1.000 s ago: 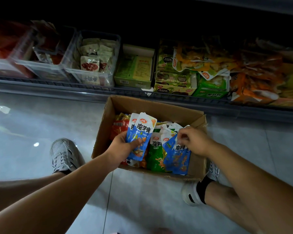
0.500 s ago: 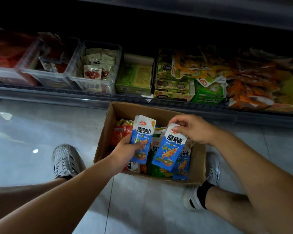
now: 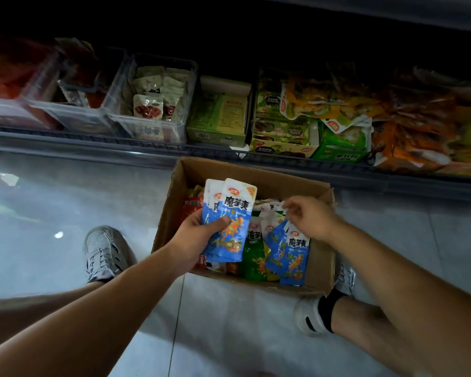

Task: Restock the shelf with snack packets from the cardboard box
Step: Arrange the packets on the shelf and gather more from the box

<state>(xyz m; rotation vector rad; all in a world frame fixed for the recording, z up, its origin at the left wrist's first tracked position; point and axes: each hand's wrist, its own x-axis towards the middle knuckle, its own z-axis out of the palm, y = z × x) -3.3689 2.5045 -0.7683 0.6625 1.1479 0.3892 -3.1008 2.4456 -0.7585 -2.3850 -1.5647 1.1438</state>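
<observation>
An open cardboard box (image 3: 256, 170) sits on the floor in front of the low shelf (image 3: 93, 144). My left hand (image 3: 196, 240) is shut on a small stack of blue snack packets (image 3: 237, 210), held upright over the box's left half. My right hand (image 3: 310, 217) hovers over the right half with loosely spread fingers, its fingertips at the white tops of packets standing in the box. It holds nothing. More blue packets (image 3: 295, 257) and a green packet (image 3: 252, 257) lean inside the box.
The shelf holds clear plastic bins (image 3: 152, 104) of small pouches at left, a green carton (image 3: 218, 115) in the middle, and green, yellow and orange packets (image 3: 408, 123) at right. My shoes (image 3: 104, 251) (image 3: 310, 314) flank the box on the grey tiled floor.
My right hand lifted a blue packet out of the box and passed it onto the stack in my left hand. It has since let go and moved back over the box.
</observation>
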